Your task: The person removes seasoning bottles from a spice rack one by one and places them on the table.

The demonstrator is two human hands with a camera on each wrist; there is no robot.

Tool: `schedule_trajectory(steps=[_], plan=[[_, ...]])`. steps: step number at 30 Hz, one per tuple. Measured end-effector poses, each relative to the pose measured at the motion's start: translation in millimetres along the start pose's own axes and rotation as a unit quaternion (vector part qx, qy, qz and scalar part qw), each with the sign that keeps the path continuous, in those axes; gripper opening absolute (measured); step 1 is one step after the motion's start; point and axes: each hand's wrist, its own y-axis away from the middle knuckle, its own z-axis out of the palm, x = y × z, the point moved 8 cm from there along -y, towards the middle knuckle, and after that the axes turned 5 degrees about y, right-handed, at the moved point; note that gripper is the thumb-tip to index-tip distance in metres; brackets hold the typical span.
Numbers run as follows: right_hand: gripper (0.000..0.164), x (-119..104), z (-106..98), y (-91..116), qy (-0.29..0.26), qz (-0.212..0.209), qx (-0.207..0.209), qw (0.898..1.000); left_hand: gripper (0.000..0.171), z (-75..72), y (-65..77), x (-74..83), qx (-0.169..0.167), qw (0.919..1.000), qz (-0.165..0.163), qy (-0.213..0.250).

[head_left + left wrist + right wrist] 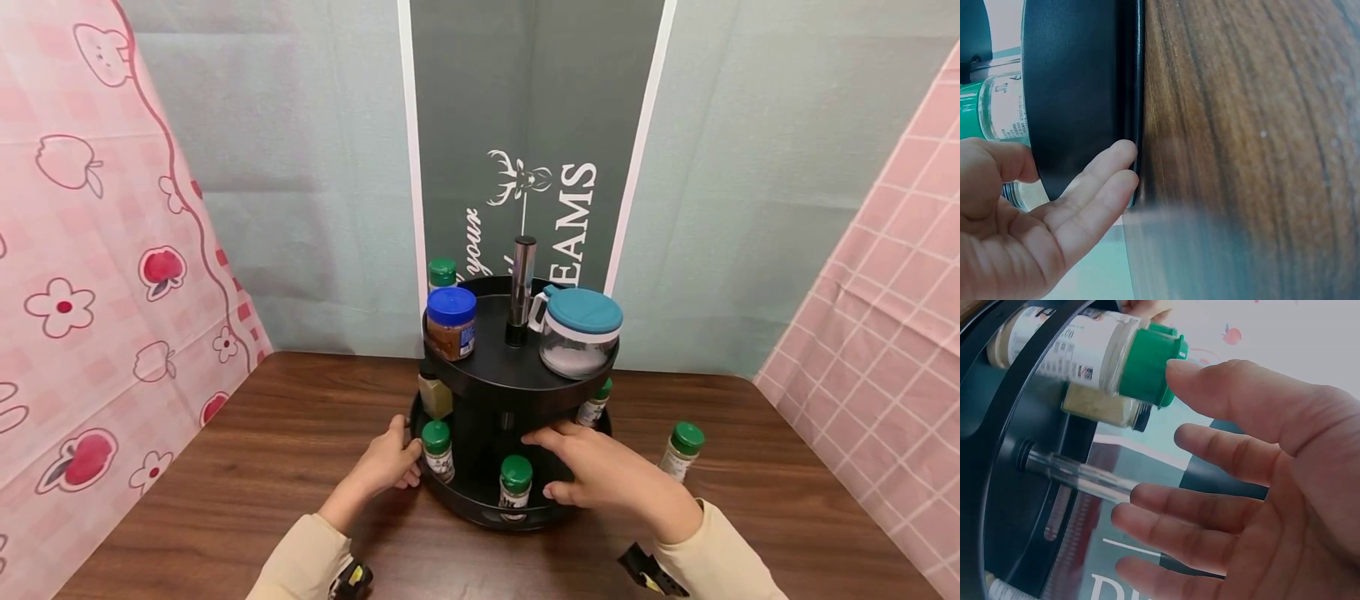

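Observation:
A black two-tier round rack (495,400) with a metal post (523,283) stands on the wooden table. My left hand (386,462) is at the left side of its lower tray (1079,75); the thumb goes behind the wall while the fingers lie along the outside, pinching it. My right hand (603,471) reaches between the tiers with spread fingers, holding nothing. Its thumb is close to the green cap of a spice jar (516,479) at the tray's front; whether they touch I cannot tell. Another green-capped jar (437,454) stands beside my left hand.
The upper tier carries a blue-lidded jar (452,325) and a glass pot with a teal lid (581,333). A dark-capped jar (435,397) and a green-capped jar (594,407) sit farther back below. On the table at right stands a green-capped jar (681,450).

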Motion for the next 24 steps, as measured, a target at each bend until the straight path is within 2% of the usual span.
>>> schedule_trajectory(steps=[9, 18, 24], plan=[[0.048, -13.0, 8.2, -11.5, 0.0, -0.027, 0.005, 1.0, 0.035, 1.4, -0.8, -1.9, -0.005, 1.0, 0.001, 0.002], [0.044, -23.4, 19.4, -22.5, -0.007, -0.037, -0.011, 0.999, 0.035, 1.1, -0.9, -0.6, -0.002, 1.0, 0.004, 0.004], [0.039, -22.8, 25.9, -26.0, -0.007, -0.034, -0.016, 0.999, 0.036, 1.7, -1.1, -0.6, -0.004, 1.0, 0.005, 0.0]])
